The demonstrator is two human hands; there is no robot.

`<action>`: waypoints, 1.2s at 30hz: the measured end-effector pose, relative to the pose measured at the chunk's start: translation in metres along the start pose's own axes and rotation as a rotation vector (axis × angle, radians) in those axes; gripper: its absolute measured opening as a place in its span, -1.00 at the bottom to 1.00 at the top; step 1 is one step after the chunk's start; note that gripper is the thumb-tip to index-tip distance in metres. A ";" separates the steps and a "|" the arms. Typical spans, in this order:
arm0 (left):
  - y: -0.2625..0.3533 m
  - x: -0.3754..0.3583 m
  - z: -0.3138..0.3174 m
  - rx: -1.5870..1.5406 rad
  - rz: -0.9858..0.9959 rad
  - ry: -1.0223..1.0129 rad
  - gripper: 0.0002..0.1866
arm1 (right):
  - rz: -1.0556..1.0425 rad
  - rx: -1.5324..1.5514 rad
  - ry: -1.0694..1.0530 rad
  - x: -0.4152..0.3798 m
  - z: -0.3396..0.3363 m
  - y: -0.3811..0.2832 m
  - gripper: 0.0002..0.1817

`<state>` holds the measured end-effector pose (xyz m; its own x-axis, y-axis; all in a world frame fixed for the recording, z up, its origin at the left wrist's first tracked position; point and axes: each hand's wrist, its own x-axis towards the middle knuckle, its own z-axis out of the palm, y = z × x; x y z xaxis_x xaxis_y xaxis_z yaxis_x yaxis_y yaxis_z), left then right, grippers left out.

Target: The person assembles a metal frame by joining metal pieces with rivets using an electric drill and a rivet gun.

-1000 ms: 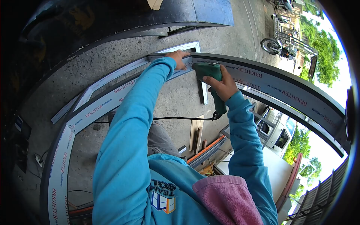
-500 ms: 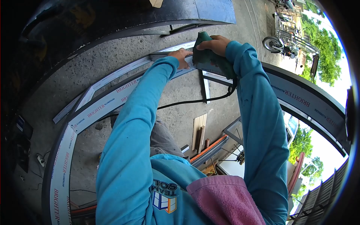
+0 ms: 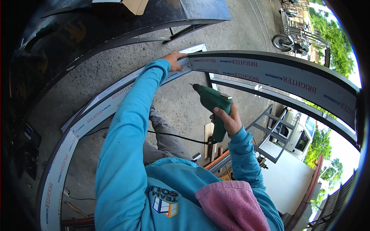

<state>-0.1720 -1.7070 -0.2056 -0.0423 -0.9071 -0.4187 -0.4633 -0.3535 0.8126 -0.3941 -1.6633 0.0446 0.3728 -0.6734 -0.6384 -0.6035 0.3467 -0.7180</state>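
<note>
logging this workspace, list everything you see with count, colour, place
Drill: one, green, centre
Cord: one, black, left of drill
Aluminum frame: one, dark, pale wrap, front and left
Table: one, black, upper left
Cardboard: one, brown, on table
Motorcycle: one, dark, upper right
Vehicle: one, white, right
Panel: one, white, lower right
Wood: several, tan, below drill
Trees: several, green, right
Floor: one, grey, underneath
Towel: one, pink, on chest
Sleeves: two, blue, on arms
Left hand: one, bare, on frame
Right hand: one, bare, gripping drill

The left sleeve (image 3: 123, 127) hides part of the aluminum frame (image 3: 97, 116); cardboard (image 3: 135, 5) (up top) is cut off.
</note>
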 end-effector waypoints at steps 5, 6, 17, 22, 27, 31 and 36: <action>-0.014 0.015 0.006 -0.114 0.120 -0.009 -0.21 | 0.044 0.089 -0.002 -0.031 -0.022 0.064 -0.45; -0.005 0.005 -0.001 -0.079 0.098 -0.008 -0.21 | 0.042 0.077 -0.026 -0.030 -0.023 0.074 -0.46; 0.032 -0.201 0.042 -0.086 0.143 0.940 -0.48 | 0.099 -0.023 -0.577 -0.016 0.009 0.109 -0.52; -0.012 -0.422 0.111 -0.136 -0.212 1.317 -0.65 | 0.182 -0.095 -1.019 -0.026 0.088 0.082 -0.49; -0.103 -0.596 0.271 -0.532 -0.751 1.643 -0.67 | 0.064 -0.310 -1.359 -0.057 0.216 0.063 -0.42; -0.148 -0.699 0.434 -0.483 -1.397 1.045 -0.38 | 0.047 -0.370 -1.485 -0.152 0.331 0.029 -0.39; -0.085 -0.760 0.568 -1.073 -1.544 1.027 -0.45 | -0.193 -0.023 -1.573 -0.250 0.441 0.013 -0.25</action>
<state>-0.6034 -0.8574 -0.1864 0.3235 0.5201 -0.7905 0.9205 -0.3663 0.1357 -0.1846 -1.2021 0.0724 0.7604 0.6212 -0.1895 -0.4672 0.3204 -0.8241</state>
